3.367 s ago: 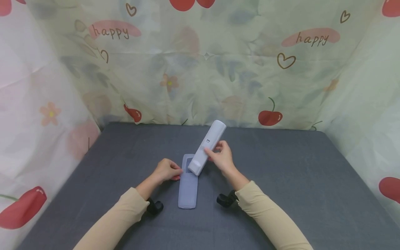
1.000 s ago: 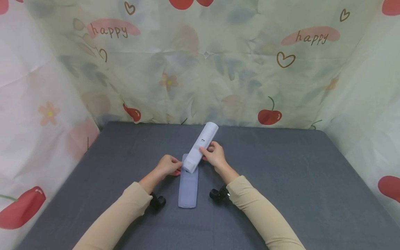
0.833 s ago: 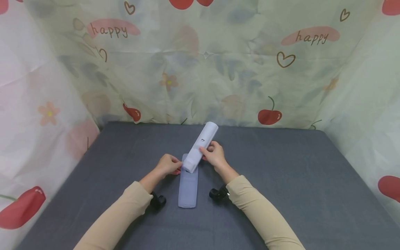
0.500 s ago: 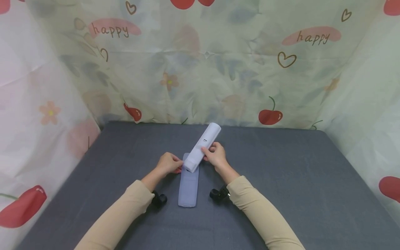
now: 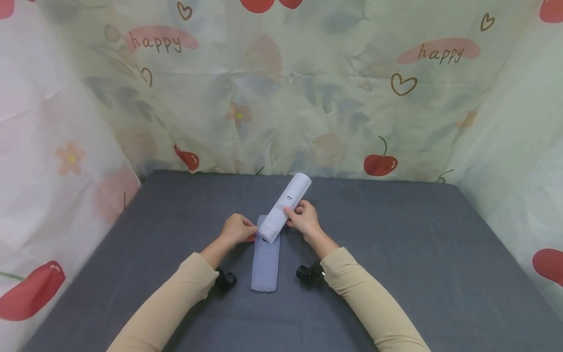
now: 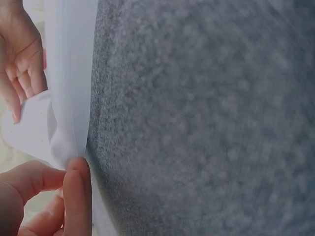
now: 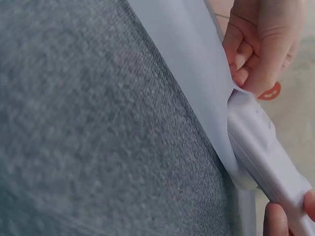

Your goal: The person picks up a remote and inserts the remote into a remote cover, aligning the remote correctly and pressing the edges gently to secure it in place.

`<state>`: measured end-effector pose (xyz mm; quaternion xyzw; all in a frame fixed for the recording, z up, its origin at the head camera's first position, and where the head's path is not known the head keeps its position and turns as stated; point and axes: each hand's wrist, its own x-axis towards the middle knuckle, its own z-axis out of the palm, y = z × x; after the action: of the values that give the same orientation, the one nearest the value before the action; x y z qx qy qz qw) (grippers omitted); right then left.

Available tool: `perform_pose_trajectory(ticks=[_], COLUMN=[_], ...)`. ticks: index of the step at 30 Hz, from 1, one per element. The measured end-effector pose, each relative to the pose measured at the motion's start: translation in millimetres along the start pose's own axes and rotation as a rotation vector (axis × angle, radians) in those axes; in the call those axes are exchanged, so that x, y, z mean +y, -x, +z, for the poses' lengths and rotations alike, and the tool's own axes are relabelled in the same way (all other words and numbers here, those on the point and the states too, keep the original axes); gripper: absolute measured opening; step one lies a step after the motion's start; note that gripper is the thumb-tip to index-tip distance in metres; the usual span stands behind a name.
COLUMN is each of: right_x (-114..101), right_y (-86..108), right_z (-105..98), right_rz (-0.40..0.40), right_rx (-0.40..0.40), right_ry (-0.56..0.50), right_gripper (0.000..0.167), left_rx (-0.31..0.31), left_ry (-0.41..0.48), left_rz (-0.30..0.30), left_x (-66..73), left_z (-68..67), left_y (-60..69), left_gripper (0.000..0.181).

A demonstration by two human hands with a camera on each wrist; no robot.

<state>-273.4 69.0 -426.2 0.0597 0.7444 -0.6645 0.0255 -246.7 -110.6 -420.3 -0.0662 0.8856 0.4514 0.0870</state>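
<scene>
My right hand [image 5: 305, 218] holds a white remote control [image 5: 288, 198] by its sides, slanted, its far end raised to the upper right. A small latch mark shows on its upward face. The near end sits at the opening of a translucent soft remote cover [image 5: 265, 269] on the table. My left hand [image 5: 237, 230] pinches the cover's left edge between thumb and fingers. In the right wrist view, the cover's edge [image 7: 197, 73] stretches beside the remote's end [image 7: 246, 118]; how deep that end goes is hidden. Thumb and fingertip [image 7: 275, 221] of the right hand grip the remote's body.
The dark grey cloth-covered table [image 5: 396, 254] extends to both sides. Behind it hangs a printed curtain [image 5: 290, 107] with cherries and hearts. A black wrist camera [image 5: 310, 273] sits under the right wrist, another black wrist camera [image 5: 226, 279] under the left.
Since the earliest frame, the remote has moved left, bringing its near end over the cover's opening. My left hand has slid farther up the cover's edge. In the last half second little moves.
</scene>
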Motion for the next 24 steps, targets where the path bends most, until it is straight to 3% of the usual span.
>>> perform_pose_trajectory(ticks=[24], right_x=[-4.0], right_y=[-10.4], right_z=[-1.0], right_rz=[0.053], right_rx=[-0.170], right_ry=[0.039], right_gripper=[0.046], left_rx=[-0.004], left_ry=[0.019], left_rz=[0.029], left_x=[1.4], left_z=[-0.8], left_y=[1.2], left_gripper=[0.017])
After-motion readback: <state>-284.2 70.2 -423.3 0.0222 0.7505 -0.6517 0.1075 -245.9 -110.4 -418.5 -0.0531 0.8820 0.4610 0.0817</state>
